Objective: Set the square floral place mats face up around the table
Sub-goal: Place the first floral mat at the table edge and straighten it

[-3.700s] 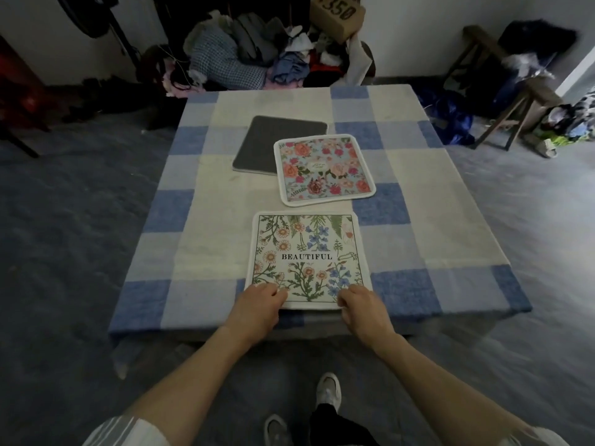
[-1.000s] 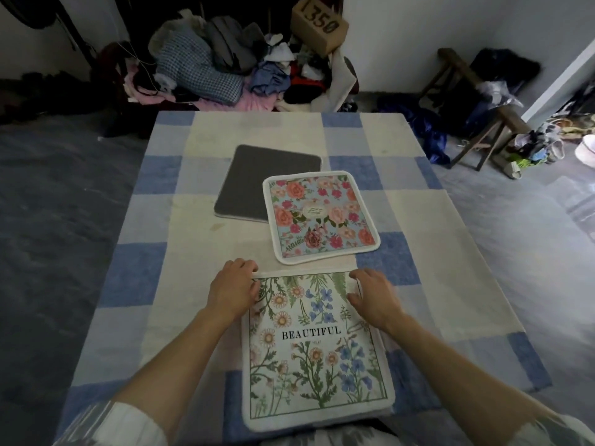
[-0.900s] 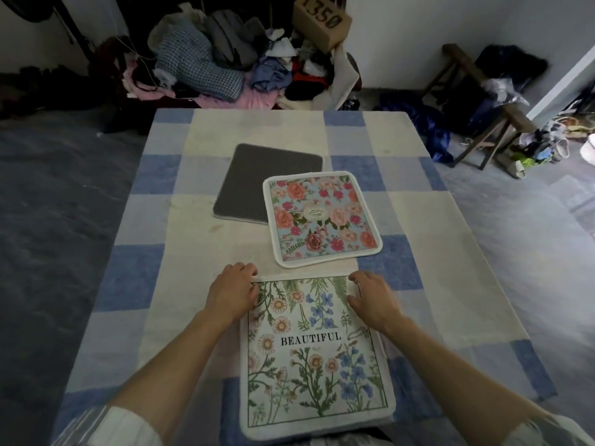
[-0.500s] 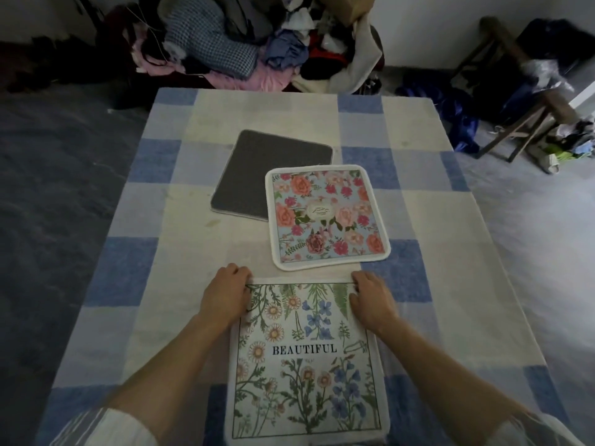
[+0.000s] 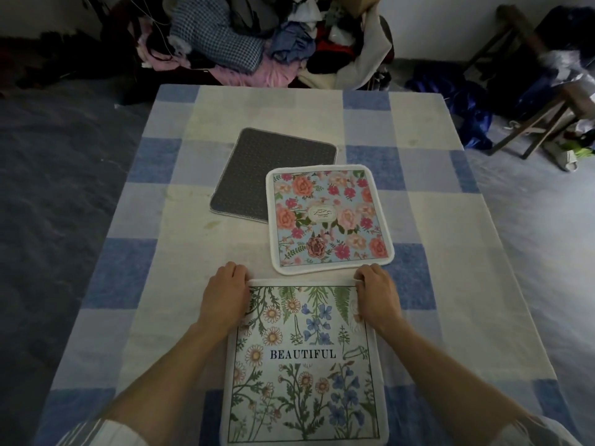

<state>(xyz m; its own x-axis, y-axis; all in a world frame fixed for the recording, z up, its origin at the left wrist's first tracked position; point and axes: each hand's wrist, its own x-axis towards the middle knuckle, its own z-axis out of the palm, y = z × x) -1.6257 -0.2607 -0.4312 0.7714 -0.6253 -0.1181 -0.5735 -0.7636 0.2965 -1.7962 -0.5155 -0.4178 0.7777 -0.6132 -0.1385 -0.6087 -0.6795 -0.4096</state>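
Head view: left hand (image 5: 223, 299) and right hand (image 5: 376, 299) curled, gripping far corners of BEAUTIFUL mat (image 5: 304, 368), face up between them on checked tablecloth (image 5: 135, 284). Beyond fingertips, rose mat (image 5: 328, 220); farther, grey mat (image 5: 273, 175), clothes pile (image 5: 257, 37). Grip unchanged since earlier.

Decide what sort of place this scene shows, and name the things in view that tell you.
Probably a lived-in room at home: a table under a blue-and-cream checked tablecloth, a heap of clothes against the far wall, and a wooden stool piled with things.
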